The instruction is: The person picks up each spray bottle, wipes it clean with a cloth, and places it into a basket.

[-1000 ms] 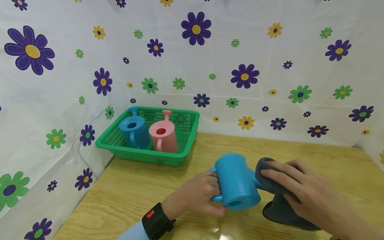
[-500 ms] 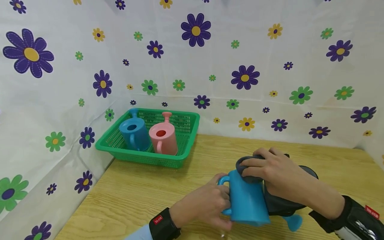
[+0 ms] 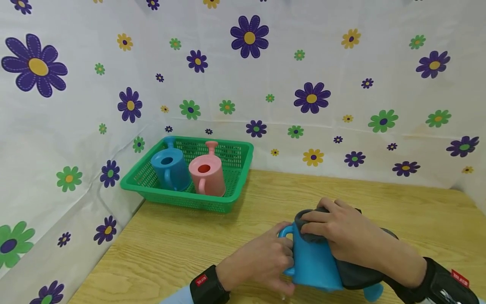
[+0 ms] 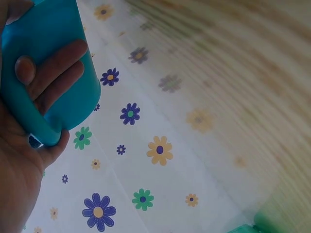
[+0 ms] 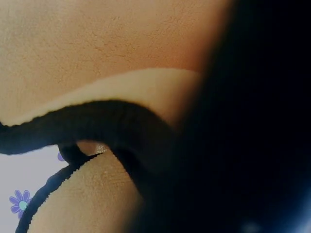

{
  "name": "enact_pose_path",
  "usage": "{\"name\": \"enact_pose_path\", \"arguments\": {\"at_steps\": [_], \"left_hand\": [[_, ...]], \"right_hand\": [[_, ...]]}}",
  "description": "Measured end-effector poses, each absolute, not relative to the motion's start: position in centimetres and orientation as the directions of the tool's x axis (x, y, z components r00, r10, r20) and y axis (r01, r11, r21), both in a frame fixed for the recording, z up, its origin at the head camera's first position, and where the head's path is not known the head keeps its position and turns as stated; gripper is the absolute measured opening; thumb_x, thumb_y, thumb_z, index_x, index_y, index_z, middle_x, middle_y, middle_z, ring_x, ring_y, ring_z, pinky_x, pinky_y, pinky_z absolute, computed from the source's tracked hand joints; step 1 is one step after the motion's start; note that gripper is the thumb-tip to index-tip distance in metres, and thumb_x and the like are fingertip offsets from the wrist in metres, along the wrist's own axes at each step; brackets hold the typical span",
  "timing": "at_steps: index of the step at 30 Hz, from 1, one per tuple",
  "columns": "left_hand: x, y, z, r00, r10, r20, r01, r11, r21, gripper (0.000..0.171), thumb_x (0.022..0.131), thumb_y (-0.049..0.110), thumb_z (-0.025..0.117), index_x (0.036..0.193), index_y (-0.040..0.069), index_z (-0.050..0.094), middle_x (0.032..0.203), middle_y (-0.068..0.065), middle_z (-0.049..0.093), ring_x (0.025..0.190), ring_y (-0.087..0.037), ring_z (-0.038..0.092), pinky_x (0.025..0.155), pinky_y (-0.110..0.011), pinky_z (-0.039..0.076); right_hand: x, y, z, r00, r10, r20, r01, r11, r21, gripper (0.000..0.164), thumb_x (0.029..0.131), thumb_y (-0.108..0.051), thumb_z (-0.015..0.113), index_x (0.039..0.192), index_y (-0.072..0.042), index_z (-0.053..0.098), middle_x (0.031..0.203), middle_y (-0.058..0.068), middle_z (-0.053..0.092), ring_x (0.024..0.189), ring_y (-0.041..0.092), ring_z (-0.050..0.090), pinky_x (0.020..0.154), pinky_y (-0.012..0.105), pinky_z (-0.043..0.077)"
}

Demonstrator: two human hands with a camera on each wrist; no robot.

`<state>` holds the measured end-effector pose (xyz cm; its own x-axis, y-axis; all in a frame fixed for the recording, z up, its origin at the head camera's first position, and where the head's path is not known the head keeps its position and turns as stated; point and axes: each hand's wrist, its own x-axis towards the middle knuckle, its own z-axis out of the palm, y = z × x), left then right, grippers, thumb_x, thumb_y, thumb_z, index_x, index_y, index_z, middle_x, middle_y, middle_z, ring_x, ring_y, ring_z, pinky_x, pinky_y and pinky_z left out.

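In the head view, a light-blue watering can is tipped over the front right of the table. My left hand grips its handle, and in the left wrist view the fingers pass through the handle loop and lie along the can wall. My right hand holds a dark grey cloth bunched over the can's upper end. More of the cloth hangs over the spout side, hiding most of the spout; only its rose peeks out below. Skin and dark cloth edges fill most of the right wrist view.
A green plastic basket stands at the back left. Inside are a blue watering can and a pink watering can, side by side. A white flower-printed sheet borders the wooden table behind and at the left.
The cloth and right hand have moved from the spout to the can's upper end. The can has turned and shifted slightly right and down, with the left hand still gripping its handle.
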<state>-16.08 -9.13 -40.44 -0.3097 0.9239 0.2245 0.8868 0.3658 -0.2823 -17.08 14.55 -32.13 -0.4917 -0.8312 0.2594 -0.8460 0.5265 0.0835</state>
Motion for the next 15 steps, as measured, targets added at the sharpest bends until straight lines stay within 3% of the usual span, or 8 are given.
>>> {"name": "enact_pose_path", "arguments": {"at_steps": [8, 15], "left_hand": [[-15.9, -9.0, -40.6, -0.300, 0.926, 0.230, 0.879, 0.362, -0.310, 0.052, 0.086, 0.059, 0.065, 0.054, 0.026, 0.041, 0.061, 0.011, 0.041, 0.069, -0.006, 0.040, 0.123, -0.043, 0.031], [-15.7, -8.9, -40.5, -0.328, 0.927, 0.182, 0.875, 0.371, -0.310, 0.049, 0.088, 0.060, 0.063, 0.056, 0.027, 0.044, 0.065, 0.011, 0.044, 0.073, -0.005, 0.046, 0.125, -0.045, 0.029]], "right_hand": [[-16.5, 14.5, -32.5, -0.430, -0.857, 0.285, -0.860, 0.485, 0.160, 0.042, 0.080, 0.000, 0.078, 0.113, -0.026, 0.077, 0.116, -0.005, 0.075, 0.095, 0.021, 0.055, 0.073, 0.036, 0.048], [-15.9, 14.5, -32.7, -0.429, -0.866, 0.257, -0.860, 0.479, 0.179, 0.044, 0.078, 0.000, 0.078, 0.113, -0.027, 0.077, 0.116, -0.006, 0.075, 0.095, 0.022, 0.055, 0.072, 0.036, 0.046]]}}
